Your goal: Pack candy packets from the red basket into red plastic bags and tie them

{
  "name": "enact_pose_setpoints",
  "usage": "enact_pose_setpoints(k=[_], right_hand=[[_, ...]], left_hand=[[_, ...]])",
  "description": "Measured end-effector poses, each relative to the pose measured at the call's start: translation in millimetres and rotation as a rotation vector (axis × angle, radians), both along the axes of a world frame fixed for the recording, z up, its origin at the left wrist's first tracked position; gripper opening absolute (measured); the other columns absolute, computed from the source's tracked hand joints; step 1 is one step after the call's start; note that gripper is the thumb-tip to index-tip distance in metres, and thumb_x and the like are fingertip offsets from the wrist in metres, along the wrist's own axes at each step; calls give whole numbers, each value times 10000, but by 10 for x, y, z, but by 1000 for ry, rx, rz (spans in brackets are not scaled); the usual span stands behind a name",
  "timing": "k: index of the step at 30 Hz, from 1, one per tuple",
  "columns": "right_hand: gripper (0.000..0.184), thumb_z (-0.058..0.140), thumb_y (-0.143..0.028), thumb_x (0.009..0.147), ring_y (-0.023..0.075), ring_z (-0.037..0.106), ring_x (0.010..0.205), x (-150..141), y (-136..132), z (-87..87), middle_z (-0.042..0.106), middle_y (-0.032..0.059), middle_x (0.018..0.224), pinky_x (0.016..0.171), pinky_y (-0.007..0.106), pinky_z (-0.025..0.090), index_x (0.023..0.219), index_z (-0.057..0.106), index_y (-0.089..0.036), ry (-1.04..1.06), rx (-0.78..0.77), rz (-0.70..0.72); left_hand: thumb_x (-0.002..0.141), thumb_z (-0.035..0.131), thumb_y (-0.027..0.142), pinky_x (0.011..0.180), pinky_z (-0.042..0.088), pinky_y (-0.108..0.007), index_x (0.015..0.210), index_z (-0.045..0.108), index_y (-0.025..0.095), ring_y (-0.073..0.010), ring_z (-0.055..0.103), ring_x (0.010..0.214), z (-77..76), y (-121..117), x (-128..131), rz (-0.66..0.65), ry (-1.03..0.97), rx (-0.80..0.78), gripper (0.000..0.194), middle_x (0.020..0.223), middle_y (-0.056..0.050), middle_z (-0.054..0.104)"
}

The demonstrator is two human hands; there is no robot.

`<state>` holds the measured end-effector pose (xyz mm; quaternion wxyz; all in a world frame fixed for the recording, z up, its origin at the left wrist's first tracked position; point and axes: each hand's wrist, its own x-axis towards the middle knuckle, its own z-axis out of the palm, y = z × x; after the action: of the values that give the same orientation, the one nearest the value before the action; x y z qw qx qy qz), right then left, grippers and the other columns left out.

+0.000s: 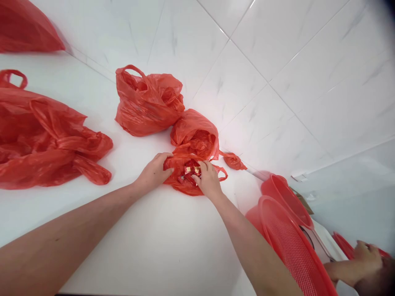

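A small red plastic bag lies with its mouth spread on the white surface. Its left rim is between the thumb and fingers of my left hand. Inside the mouth show several shiny sweets in red and gold wrappers. My right hand reaches in from the right side, with its thumb and fingers closed about a wrapped sweet at the top. The fingertips are partly hidden among the wrappers and the bag.
Behind stand a crumpled red bag and a fuller one against the tiled wall. A large knotted red bag lies left. Red mesh baskets stand at right, with another person's hand beyond.
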<state>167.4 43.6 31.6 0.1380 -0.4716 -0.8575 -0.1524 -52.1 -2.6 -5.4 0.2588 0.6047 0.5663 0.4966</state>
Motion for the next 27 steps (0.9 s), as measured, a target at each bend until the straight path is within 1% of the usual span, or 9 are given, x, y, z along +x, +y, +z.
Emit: enact_pose_setpoints(k=[3,7,9,12,16,18,21,25,27], right_hand=[[562,604,-356,827,298,391,1242,103,48,-143,416,181,1332,985,476,378,1315,410,-155,180,46,-26],[452,491,-378,892,244,444,1175,223,17,-257,493,143,1232,979,439,399,1288,428,-167,404,47,-43],[404,477,-377,900,244,446,1166,291,-23,-313,503,140,1212,981,442,394,1243,472,-165,435,73,-49],[339,497,-362,891,257,444,1165,421,-81,-406,506,145,1210,982,457,384,1157,548,-158,416,133,-41],[242,500,-331,892,254,482,1081,598,-95,-482,563,119,1110,942,456,401,1021,628,-171,414,208,-64],[251,515,-344,882,265,482,1054,653,-78,-483,564,121,1090,918,464,409,1011,646,-172,389,235,-95],[321,536,-368,865,285,472,1042,676,-58,-439,532,132,1099,890,489,416,1108,624,-177,352,256,-149],[353,502,-328,877,296,436,1101,663,-87,-324,466,142,1159,895,495,414,1195,559,-185,413,378,-169],[353,502,-296,869,295,428,1101,676,-120,-263,454,142,1152,907,494,408,1200,548,-181,420,446,-178]], left_hand=[[755,517,307,964,421,-359,1220,476,218,-232,541,1111,18,-6,-3,-5,-6,-25,476,1225,-60,525],[769,509,318,942,437,-365,1250,445,233,-236,544,1109,41,-25,-10,1,-14,-48,493,1250,-59,510],[770,513,324,942,438,-365,1264,429,232,-239,542,1117,45,-29,-16,7,-9,-59,509,1258,-61,509],[767,523,334,958,430,-372,1276,418,228,-248,533,1137,39,-22,-23,23,13,-84,530,1276,-67,506],[766,530,336,951,438,-376,1280,413,250,-242,536,1129,23,-11,-18,32,21,-97,534,1302,-60,490],[770,528,338,892,472,-356,1283,407,260,-214,576,1031,17,-12,-8,28,-3,-111,533,1294,-57,488],[774,528,357,786,505,-326,1287,400,268,-165,586,851,15,-14,1,41,-26,-134,536,1263,-55,495],[768,532,379,697,503,-305,1281,400,269,-153,564,777,28,-8,0,38,-19,-140,542,1181,-50,533],[762,530,357,652,490,-290,1284,390,269,-147,564,724,40,-6,-1,22,-39,-160,548,1060,-27,575]])
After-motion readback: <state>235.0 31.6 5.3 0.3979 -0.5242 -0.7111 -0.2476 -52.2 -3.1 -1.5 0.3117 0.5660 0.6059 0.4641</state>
